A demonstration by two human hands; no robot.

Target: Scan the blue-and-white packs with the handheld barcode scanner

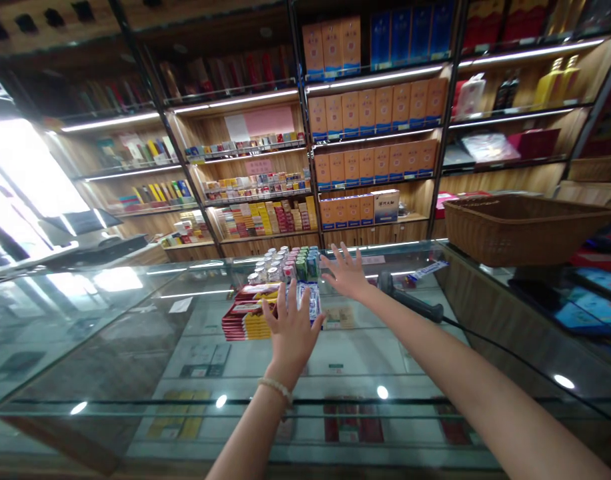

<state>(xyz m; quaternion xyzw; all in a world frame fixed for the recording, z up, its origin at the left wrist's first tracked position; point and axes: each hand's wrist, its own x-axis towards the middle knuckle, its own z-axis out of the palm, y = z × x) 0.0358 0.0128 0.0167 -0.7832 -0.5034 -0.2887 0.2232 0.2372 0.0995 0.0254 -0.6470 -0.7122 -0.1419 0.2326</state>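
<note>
My left hand [291, 323], with a beaded bracelet at its wrist, has its fingers spread over the front of the goods on the glass counter [225, 380]. Under and beside it lie a stack of red and yellow packets [245, 320] and some blue and white packets [310, 300]. My right hand [344, 272] is also spread, at the right edge of several small green and pink rolls [301, 261]. Clear-topped small containers [270, 265] stand to the left of the rolls. Neither hand holds anything; whether the fingertips touch the goods is hard to tell.
A black handheld scanner [410, 301] with a cable lies beneath my right forearm. Beyond it is a blue and white packet [428, 270]. A brown woven basket [525, 230] stands at the right. Shelves of orange boxes [368, 110] line the back wall.
</note>
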